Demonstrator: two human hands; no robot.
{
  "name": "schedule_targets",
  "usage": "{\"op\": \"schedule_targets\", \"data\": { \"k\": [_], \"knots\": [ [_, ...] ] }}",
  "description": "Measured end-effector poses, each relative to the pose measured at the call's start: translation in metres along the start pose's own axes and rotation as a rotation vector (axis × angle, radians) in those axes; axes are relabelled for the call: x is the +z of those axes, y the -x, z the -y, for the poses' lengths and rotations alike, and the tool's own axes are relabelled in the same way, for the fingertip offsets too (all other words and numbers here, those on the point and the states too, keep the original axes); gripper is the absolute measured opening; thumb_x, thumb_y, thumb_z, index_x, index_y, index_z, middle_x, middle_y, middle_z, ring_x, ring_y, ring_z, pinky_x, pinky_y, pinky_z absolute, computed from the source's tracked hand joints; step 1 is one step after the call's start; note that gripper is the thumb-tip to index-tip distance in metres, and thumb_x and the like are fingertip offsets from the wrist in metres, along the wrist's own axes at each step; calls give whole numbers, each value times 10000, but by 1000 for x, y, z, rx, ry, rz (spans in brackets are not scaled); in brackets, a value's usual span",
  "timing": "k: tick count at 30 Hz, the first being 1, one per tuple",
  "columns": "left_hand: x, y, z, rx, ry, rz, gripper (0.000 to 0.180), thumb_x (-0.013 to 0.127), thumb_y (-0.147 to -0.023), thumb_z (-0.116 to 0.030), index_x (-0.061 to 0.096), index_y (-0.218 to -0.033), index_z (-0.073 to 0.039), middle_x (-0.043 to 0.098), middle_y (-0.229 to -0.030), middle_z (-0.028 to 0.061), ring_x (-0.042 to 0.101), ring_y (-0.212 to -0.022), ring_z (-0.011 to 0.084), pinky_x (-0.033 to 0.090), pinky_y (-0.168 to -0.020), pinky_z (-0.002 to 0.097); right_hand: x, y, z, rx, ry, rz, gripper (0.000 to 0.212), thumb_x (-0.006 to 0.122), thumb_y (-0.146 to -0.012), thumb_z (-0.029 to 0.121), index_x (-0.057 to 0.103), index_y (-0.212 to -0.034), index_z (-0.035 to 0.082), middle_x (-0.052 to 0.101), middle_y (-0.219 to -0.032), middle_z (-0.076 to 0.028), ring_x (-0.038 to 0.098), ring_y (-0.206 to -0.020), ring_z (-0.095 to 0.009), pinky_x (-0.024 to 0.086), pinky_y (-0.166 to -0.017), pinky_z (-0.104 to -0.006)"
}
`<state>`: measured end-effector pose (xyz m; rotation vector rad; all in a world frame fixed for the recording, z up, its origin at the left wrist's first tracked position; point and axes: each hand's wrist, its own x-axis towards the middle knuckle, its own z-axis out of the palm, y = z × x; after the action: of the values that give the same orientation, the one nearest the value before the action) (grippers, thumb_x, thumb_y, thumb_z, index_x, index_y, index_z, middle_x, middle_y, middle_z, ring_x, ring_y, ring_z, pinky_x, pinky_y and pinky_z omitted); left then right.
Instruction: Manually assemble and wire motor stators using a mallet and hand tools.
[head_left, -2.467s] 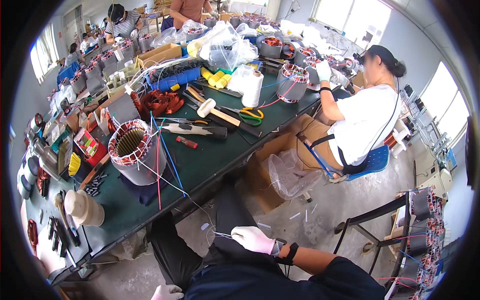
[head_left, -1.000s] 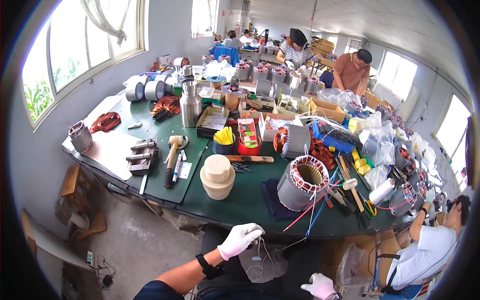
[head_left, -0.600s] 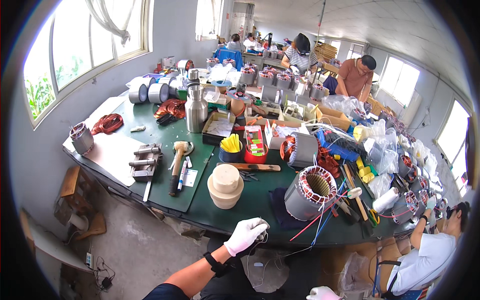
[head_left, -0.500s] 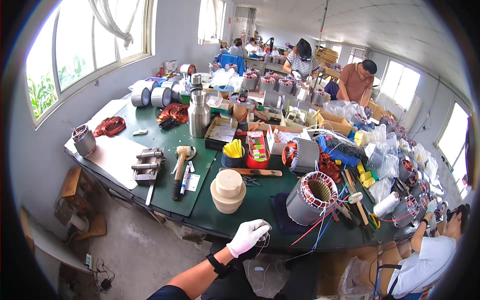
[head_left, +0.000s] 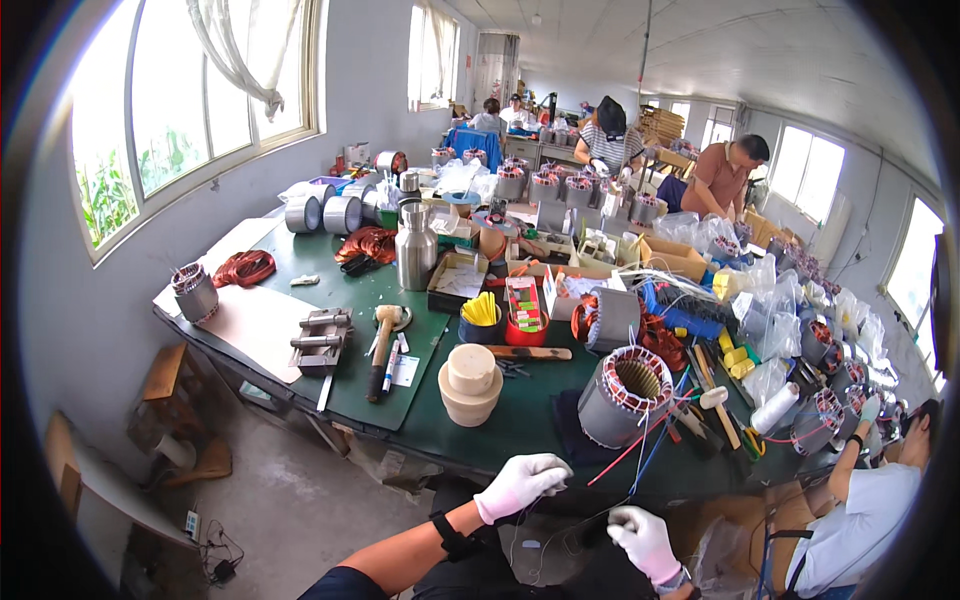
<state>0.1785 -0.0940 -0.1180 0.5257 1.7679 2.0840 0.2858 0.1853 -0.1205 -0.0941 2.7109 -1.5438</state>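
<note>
My left hand, in a white glove, is closed in a pinch at the table's front edge. A thin pale string hangs from its fingers in a loose loop. To its right and lower, my gloved right hand has its fingers curled; what they grip, if anything, is too small to make out. Beyond the hands stands a grey motor stator with white-laced copper windings around its top. Red lead sleeves and blue leads reach from it toward the table edge. Left of it is a stepped cream-coloured block.
On the green table lie a mallet, a metal fixture and a steel flask. Cups with yellow strips, another stator and hand tools crowd the middle and right. A co-worker sits at right; others work farther back.
My right hand has come into view from below, right of the left hand. My left hand has shifted slightly right, still pinching the string. The view has swung a little left.
</note>
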Motion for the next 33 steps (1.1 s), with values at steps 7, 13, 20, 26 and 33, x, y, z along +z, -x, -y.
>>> {"op": "schedule_targets", "data": {
  "k": [7,13,20,26,33],
  "knots": [
    [63,17,-17,7,-228,128,199,631,-1032,-100,750,-1139,20,744,-984,45,671,-870,83,559,-792,264,15,-7,40,-41,-311,122,282,689,-1000,147,685,-1220,-28,750,-945,-53,712,-803,-105,555,-732,-269],
    [105,0,-9,-60,-339,178,172,660,-992,-94,745,-1059,40,749,-983,76,683,-906,112,551,-834,284,14,22,0,90,-439,-5,168,646,-1029,147,716,-1063,-2,689,-798,-8,657,-671,-56,517,-616,-255],
    [107,-9,-23,-79,-337,105,164,657,-957,-59,751,-1053,33,726,-923,56,661,-784,98,533,-718,255,-22,48,-9,148,-508,-45,182,646,-999,137,737,-1040,-15,708,-809,-20,648,-644,-62,510,-591,-244],
    [22,-45,-11,-16,-418,-295,178,595,-988,-38,716,-1093,40,660,-827,14,580,-702,57,474,-651,218,-52,55,-44,261,-425,-153,152,677,-982,102,752,-1038,-18,724,-790,-34,655,-641,-59,518,-592,-233],
    [-10,-53,46,250,-947,-496,148,614,-975,-30,726,-1049,34,708,-913,104,671,-832,172,525,-799,305,-87,62,-79,269,-330,-273,169,652,-994,85,741,-1071,-37,742,-814,-73,662,-600,-84,519,-565,-236]
  ]
}}
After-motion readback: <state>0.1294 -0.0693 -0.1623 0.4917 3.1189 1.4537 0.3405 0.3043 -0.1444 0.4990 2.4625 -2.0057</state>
